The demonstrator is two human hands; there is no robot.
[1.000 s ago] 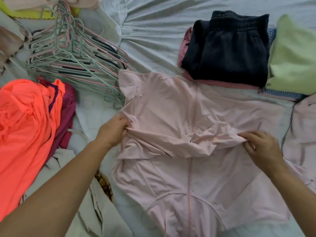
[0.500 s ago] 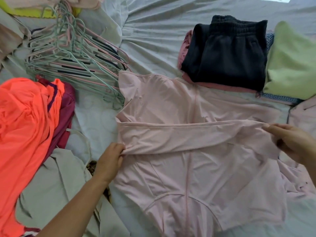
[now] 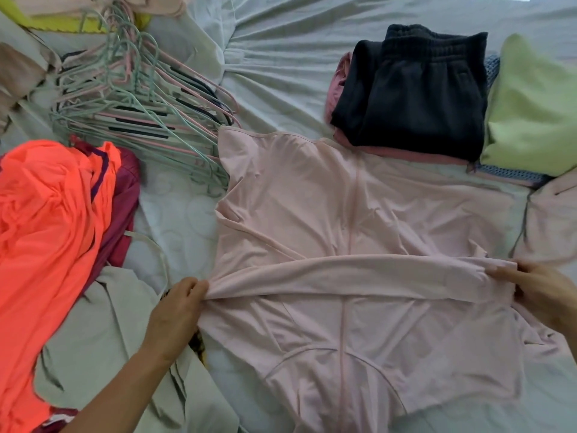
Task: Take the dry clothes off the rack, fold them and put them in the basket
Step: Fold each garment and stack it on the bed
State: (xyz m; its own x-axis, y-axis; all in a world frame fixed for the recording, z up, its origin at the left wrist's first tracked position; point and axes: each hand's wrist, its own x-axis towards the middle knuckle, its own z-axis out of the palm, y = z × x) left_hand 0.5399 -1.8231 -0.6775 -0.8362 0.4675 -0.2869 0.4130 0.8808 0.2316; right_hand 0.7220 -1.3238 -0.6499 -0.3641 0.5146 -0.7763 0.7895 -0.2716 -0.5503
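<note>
The pink top (image 3: 359, 214) lay flat on the bed sheet (image 3: 281, 57), between the two hands. One long sleeve (image 3: 343, 276) was stretched across its middle. The left hand (image 3: 178, 310) pinched the sleeve's left end with curled fingers and thumb. The right hand (image 3: 543, 292) pinched the other end at the top's right edge. Past the left hand sat a pile of hangers (image 3: 140, 114), and an orange cloth (image 3: 46, 229) lay to its left. Past the right hand sat folded black pants (image 3: 415, 98) beside a green cloth (image 3: 530, 114).
</note>
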